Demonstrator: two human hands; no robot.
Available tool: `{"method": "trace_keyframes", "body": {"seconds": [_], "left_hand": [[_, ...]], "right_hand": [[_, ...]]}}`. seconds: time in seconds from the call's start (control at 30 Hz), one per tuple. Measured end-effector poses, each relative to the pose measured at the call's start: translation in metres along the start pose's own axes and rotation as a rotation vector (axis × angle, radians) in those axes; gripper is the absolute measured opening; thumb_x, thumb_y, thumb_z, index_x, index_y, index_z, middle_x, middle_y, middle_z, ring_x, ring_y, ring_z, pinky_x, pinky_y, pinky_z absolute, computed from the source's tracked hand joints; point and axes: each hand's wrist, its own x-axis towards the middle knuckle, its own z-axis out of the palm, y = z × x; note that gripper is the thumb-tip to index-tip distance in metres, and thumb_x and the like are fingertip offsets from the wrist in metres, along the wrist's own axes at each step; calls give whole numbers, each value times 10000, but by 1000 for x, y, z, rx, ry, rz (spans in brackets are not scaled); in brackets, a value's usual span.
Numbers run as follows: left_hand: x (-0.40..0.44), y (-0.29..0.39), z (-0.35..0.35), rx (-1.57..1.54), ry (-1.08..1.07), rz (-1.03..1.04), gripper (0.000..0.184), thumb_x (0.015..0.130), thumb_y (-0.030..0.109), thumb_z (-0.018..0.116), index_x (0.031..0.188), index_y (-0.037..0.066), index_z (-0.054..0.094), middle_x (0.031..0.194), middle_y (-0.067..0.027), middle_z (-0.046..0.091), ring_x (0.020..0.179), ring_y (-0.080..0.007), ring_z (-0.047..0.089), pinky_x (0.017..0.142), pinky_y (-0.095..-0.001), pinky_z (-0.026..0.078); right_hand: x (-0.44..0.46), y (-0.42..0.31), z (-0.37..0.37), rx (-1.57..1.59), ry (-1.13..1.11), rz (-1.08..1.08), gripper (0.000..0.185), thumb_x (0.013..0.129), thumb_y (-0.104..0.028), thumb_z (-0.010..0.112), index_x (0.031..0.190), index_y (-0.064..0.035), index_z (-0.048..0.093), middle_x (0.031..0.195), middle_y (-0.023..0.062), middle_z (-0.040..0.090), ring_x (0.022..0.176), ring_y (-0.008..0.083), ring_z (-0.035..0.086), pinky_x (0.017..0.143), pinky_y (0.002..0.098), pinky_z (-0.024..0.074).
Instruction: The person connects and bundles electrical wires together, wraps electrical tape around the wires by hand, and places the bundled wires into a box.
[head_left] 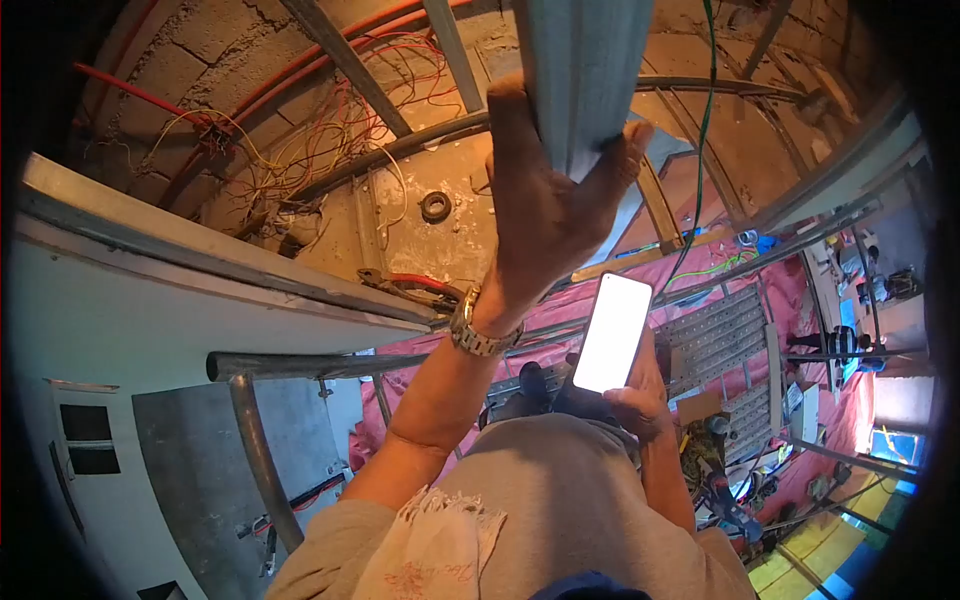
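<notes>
My left hand (550, 205), with a metal-band watch (482, 325) at the wrist, is raised in front of me and wrapped round the end of a grey metal profile (585, 70), thumb and fingers on opposite sides. Lower and to the right, my right hand (640, 395) holds a phone (613, 332) upright, its screen glaring white with nothing readable on it. A frayed light cloth (440, 550) lies over my shirt.
Loose coloured wires (300, 150), a roll of tape (436, 207) and red-handled pliers (415, 283) are ahead on the left. A scaffold pipe (262, 450) stands at left. Perforated metal planks (720, 335) lie below right; a person (840, 343) is far right.
</notes>
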Motion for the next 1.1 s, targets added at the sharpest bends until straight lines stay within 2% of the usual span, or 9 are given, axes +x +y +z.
{"method": "trace_keyframes", "body": {"seconds": [0.1,0.2,0.27,0.37,0.43,0.6,0.7,0.77,1.1], "left_hand": [[4,1,-6,84,-5,-4,574,868,191,875,1216,20,452,983,-147,633,832,-229,676,698,-368,546],[5,4,-3,15,21,-79,558,873,188,868,1205,11,456,951,-132,620,801,-219,655,692,-367,543],[10,7,-4,235,1,145,561,884,53,850,1258,9,433,909,-54,648,713,-96,643,635,-243,544],[7,11,-1,141,16,-5,640,864,36,861,1317,-12,411,883,-48,659,721,-100,647,638,-256,548],[3,3,-4,142,8,-33,681,842,30,877,1330,-22,405,875,-53,672,731,-104,650,654,-270,552],[6,20,0,148,7,-98,679,847,7,861,1351,-9,405,852,-64,685,704,-119,651,640,-273,543],[2,22,0,90,26,-198,682,846,4,858,1354,-6,403,837,-64,684,704,-121,654,638,-277,545],[-1,20,-1,102,39,-278,688,843,4,859,1356,-6,401,831,-66,684,705,-122,657,635,-279,547],[0,14,-2,135,58,-154,700,825,40,884,1340,-8,413,878,-88,691,756,-132,677,668,-290,559]], "right_hand": [[7,-4,13,260,106,77,1110,809,-259,829,1666,-73,148,1511,143,468,1350,302,515,1194,451,401],[4,-3,1,667,137,136,954,989,-647,574,1667,-125,153,1540,307,442,1362,465,534,1062,557,532],[4,-1,-20,716,112,221,947,991,-690,512,1671,-137,152,1532,320,446,1345,476,547,1047,564,543],[-10,11,-50,786,124,327,939,995,-752,409,1673,-149,169,1509,346,461,1254,502,611,967,586,588],[-18,13,-68,713,310,387,928,998,-750,408,1661,-136,197,1439,333,532,1207,502,641,886,568,625],[-54,11,-150,569,21,665,771,1058,-651,409,1627,-145,283,1389,199,596,1043,390,740,888,562,632],[-74,3,-169,110,240,886,741,1018,-688,512,1396,-54,580,1187,182,692,883,318,740,773,475,626],[-100,9,-176,-240,391,957,526,1061,-513,577,1279,-41,653,1121,117,710,830,248,709,746,424,590],[-150,80,-198,-766,422,994,514,1061,-498,574,1286,-43,650,1120,117,707,857,245,705,766,420,586]]}}
